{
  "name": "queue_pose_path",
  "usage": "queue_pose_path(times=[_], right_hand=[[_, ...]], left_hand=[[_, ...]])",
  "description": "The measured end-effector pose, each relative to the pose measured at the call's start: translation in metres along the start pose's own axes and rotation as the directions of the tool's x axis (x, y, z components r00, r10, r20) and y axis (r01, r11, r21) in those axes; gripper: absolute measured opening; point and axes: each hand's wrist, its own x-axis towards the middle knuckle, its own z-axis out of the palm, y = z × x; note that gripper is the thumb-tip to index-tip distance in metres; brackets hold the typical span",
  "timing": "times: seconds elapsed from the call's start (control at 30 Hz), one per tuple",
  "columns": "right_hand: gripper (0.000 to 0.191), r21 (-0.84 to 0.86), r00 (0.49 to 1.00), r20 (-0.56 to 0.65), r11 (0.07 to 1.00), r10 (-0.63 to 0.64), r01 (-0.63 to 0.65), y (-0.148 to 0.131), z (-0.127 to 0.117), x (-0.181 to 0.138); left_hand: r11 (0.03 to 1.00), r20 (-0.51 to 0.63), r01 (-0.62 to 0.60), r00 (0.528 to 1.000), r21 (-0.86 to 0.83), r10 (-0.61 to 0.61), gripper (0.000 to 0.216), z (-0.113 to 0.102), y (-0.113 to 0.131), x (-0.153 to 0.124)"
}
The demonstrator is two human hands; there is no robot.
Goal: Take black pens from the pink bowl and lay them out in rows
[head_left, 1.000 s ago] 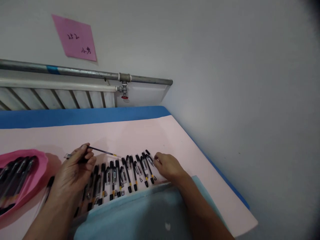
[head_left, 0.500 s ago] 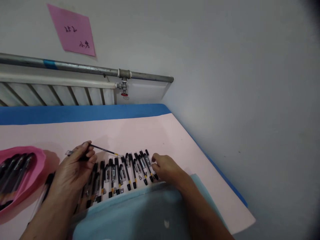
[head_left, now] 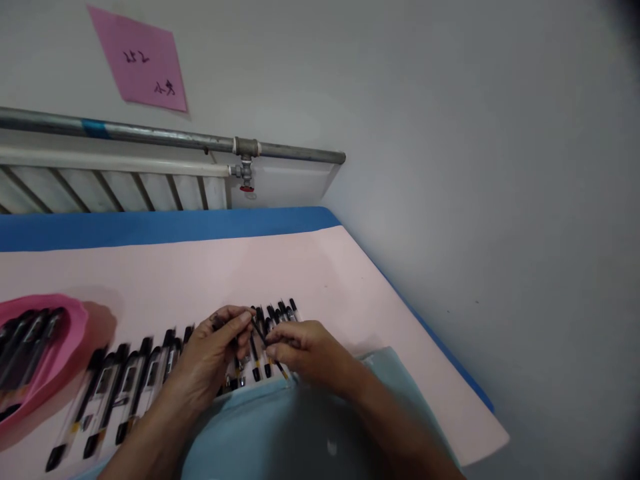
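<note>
My two hands meet over a row of black and clear pens (head_left: 273, 319) lying on a pink sheet (head_left: 210, 273). My left hand (head_left: 216, 348) is closed, pinching a thin black refill (head_left: 265, 343) near its upper end. My right hand (head_left: 300, 350) is closed on the same refill lower down, its yellow-banded tip poking out below the fingers. More pens (head_left: 120, 387) lie in a row to the left of my hands. Motion blurs the fingers.
A pink tray (head_left: 75, 327) holding several black pens sits at the left edge. A light blue cloth (head_left: 400, 380) covers the near edge of the table. A blue strip (head_left: 150, 230), a radiator and a metal pipe (head_left: 175, 139) run along the back wall; a grey wall stands close on the right.
My left hand has carried the refill rightward to my right hand, uncovering the pens at the left. My right hand left the row's end and took hold of the refill.
</note>
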Motion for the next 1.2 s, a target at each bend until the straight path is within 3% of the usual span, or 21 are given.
queue_pose_path(times=[0.1,0.2,0.3,0.37,0.53,0.67,0.83,1.0,1.2], right_hand=[[0.017,-0.096,0.991,-0.112,0.992,0.073,-0.084,0.01,-0.011,0.003],[0.02,-0.372,0.947,-0.279,0.891,0.16,-0.261,0.03,-0.03,0.006],[0.02,-0.551,0.931,-0.271,0.754,0.244,-0.358,0.046,-0.041,0.01],[0.02,-0.567,0.935,-0.239,0.744,0.262,-0.353,0.051,-0.04,0.01],[0.021,-0.546,0.95,-0.204,0.778,0.236,-0.31,0.047,-0.035,0.01],[0.021,-0.45,0.947,-0.272,0.847,0.173,-0.284,0.04,-0.038,0.008],[0.017,-0.262,0.95,-0.31,0.964,-0.043,-0.042,0.02,-0.019,0.003],[0.017,-0.221,0.93,-0.231,0.946,-0.285,0.235,0.004,0.012,-0.001],[0.017,-0.375,0.946,-0.149,0.901,-0.289,0.217,0.005,0.018,-0.002]], left_hand=[[1.0,-0.004,0.005,1.0,0.007,-0.005,0.02,-0.001,0.001,0.001],[0.999,-0.04,0.037,0.998,-0.025,-0.038,0.019,-0.004,0.005,0.002],[0.992,-0.061,0.114,0.991,-0.054,-0.117,0.014,-0.006,0.006,0.003],[0.987,-0.058,0.149,0.987,-0.067,-0.153,0.014,-0.006,0.005,0.003],[0.97,-0.021,0.211,0.976,-0.117,-0.215,0.014,-0.001,0.004,-0.002],[0.944,0.002,0.26,0.964,-0.202,-0.265,0.016,0.005,0.002,-0.005],[0.903,0.071,0.319,0.947,-0.289,-0.312,0.017,0.009,-0.002,-0.005],[0.907,0.092,0.285,0.958,-0.31,-0.27,0.023,0.015,-0.007,-0.008],[0.901,0.11,0.311,0.95,-0.303,-0.291,0.027,0.019,-0.008,-0.011]])
